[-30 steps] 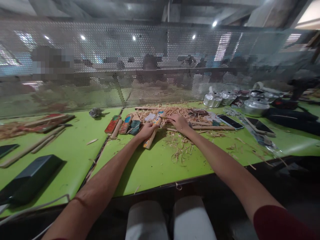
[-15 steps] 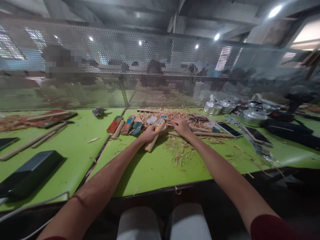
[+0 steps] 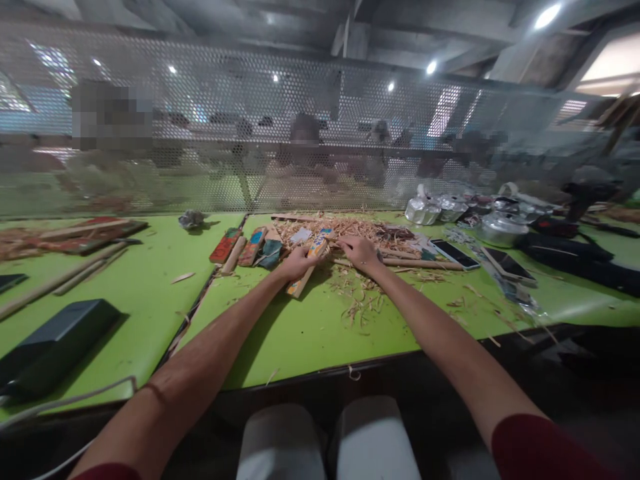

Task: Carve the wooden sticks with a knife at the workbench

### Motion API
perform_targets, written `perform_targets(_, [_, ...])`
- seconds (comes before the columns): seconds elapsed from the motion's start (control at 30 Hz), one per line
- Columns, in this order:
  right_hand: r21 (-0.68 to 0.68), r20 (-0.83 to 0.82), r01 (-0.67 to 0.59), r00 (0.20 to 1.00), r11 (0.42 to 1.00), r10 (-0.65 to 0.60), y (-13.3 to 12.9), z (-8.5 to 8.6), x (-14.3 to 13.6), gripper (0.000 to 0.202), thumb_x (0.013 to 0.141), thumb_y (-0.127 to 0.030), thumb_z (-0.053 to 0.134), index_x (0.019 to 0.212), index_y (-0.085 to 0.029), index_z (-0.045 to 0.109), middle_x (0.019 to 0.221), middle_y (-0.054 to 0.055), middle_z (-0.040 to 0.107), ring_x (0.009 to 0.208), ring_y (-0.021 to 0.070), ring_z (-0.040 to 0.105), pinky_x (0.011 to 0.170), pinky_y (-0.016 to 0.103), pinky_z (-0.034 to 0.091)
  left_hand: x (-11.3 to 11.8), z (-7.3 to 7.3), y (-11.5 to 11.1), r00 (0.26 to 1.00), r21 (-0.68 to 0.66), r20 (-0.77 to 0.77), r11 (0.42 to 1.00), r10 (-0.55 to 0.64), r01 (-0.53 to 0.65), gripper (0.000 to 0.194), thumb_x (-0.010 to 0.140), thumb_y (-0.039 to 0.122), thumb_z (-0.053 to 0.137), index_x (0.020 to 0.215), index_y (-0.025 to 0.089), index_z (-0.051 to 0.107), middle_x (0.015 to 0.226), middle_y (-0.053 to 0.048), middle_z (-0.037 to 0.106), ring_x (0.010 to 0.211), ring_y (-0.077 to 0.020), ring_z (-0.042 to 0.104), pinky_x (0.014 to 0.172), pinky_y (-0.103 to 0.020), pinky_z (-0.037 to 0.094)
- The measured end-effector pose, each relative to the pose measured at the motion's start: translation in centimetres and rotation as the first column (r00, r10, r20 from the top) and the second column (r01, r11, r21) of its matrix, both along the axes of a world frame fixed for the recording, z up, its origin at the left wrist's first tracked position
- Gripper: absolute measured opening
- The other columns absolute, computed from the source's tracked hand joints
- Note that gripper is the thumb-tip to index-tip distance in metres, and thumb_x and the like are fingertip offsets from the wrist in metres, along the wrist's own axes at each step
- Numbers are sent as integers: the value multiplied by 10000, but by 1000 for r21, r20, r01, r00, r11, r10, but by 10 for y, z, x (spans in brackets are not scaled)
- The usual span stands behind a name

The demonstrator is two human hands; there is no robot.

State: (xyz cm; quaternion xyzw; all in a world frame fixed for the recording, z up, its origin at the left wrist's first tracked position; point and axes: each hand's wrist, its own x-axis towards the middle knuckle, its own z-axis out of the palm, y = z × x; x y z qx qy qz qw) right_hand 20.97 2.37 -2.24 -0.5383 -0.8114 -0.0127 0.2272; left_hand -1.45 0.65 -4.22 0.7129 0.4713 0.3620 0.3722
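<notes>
My left hand (image 3: 296, 263) is wrapped round a long wooden block (image 3: 318, 246) with a painted blue, yellow and white pattern. The block lies slanted, its lower end near the green tabletop. Just to its right, my right hand (image 3: 361, 253) has its fingers curled together near the block's upper part; what they hold, if anything, is too small to make out. Pale wood shavings (image 3: 350, 228) are heaped behind both hands, and loose curls lie below the right one. Left of my hands are a red-and-green painted block (image 3: 226, 245), an orange-and-blue block (image 3: 253, 247) and a dark green scrap (image 3: 271, 253).
A wooden rod (image 3: 425, 265) lies right of my right hand, near a phone (image 3: 455, 254) and a second phone (image 3: 507, 265). Silver teapots (image 3: 424, 208) stand at the back right. A perforated screen (image 3: 280, 167) rises behind the table. At left lies a dark box-shaped case (image 3: 60, 343).
The whole view has shifted slightly, so things appear a little farther left and higher. Both hands keep nearly the same places, the left still round the block.
</notes>
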Motion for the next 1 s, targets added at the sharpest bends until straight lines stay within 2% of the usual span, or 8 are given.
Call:
perform_targets(0.17, [30,40,33,999,999,-34,0,-3,-1,389,1084,-308,471,1313,-194,764,1301,89,737,1164,199,667,953,251,464,-1,-2,2,1000,2,-6,1000,23,-23,394,672,559,657,689,173,581,589,31,470,590,-138,410,559,-275,288])
perform_targets(0.4, [32,85,64,994,997,-67,-7,1,-2,397,1083,-321,470,1319,-186,760,1270,105,745,1112,201,671,920,248,454,2,3,-1,998,-48,-16,997,54,-55,321,691,474,680,666,166,594,561,31,465,571,-135,405,544,-272,283])
perform_targets(0.6, [52,87,80,993,995,-85,-4,5,-3,382,1071,-317,481,1275,-203,784,1242,90,755,1081,197,659,859,240,431,1,5,-3,999,-38,-27,998,47,-48,346,692,502,668,685,163,600,579,31,472,576,-135,403,545,-274,280])
perform_targets(0.7, [8,8,278,960,960,-278,4,11,22,388,1064,-314,484,1178,-172,827,1171,123,774,991,203,669,765,252,409,4,6,-10,997,9,-76,1000,-23,24,370,686,529,683,708,167,607,622,21,512,603,-150,446,557,-274,309])
perform_targets(0.77, [-20,-99,473,876,881,-473,8,15,46,464,1086,-347,444,1148,-103,833,1087,183,782,926,217,675,725,271,397,8,5,-15,988,20,-121,995,-99,102,390,693,548,687,754,167,631,666,9,548,626,-163,478,567,-277,325])
perform_targets(0.8, [-11,-151,508,851,862,-503,10,17,56,476,1089,-364,445,1140,-95,835,1054,186,785,903,220,677,720,277,397,10,5,-17,983,15,-144,993,-114,117,391,699,553,682,758,170,631,675,5,552,632,-167,483,569,-280,326])
perform_targets(0.9, [24,-259,458,861,888,-437,12,22,68,516,1089,-400,451,1082,-66,844,958,173,792,833,217,685,723,271,421,13,4,-16,987,35,-142,996,-70,76,362,712,540,659,727,185,593,682,4,533,650,-170,478,589,-286,338])
perform_targets(1.0, [29,-318,283,912,959,-260,13,22,54,424,1064,-348,515,1114,-85,843,1043,131,801,907,205,719,803,231,469,11,3,-12,995,28,-100,999,-13,15,366,722,551,629,697,195,549,666,15,498,643,-162,457,585,-285,335])
